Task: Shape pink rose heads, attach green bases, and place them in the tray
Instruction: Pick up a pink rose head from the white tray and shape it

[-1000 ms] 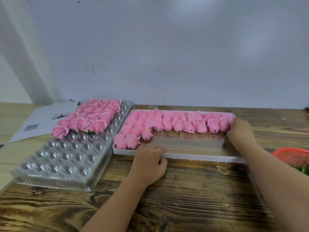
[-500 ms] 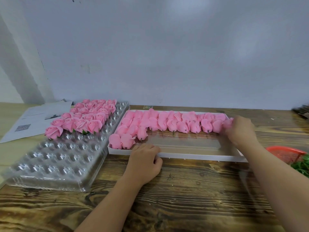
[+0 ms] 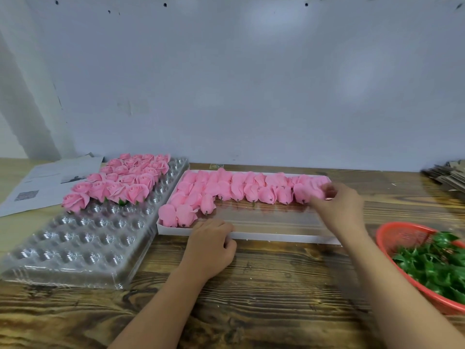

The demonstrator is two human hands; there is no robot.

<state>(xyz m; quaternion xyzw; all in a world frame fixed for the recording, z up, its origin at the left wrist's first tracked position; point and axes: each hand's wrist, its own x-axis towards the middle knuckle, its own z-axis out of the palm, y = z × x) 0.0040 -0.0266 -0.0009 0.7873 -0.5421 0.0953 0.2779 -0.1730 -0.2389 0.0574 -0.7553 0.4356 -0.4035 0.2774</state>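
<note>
— Where are the rose buds (image 3: 241, 188)?

— In rows along the far side of the white box (image 3: 284, 238), with a few more down its left end. The right hand (image 3: 338, 207) reaches to the right end of the row, fingertips pinching the last bud there.

— And the other hand?

— The left hand (image 3: 210, 244) rests at the box's near edge, fingers curled over the rim.

— The finished ones?

— Opened roses (image 3: 120, 183) fill the far part of the clear tray (image 3: 75, 244), left of the box; its near cups show no flowers.

— The bases?

— Green bases (image 3: 437, 268) are heaped in a red basket (image 3: 400, 235) on the wooden table (image 3: 276, 298), at the right. Papers (image 3: 42, 182) lie far left.
</note>
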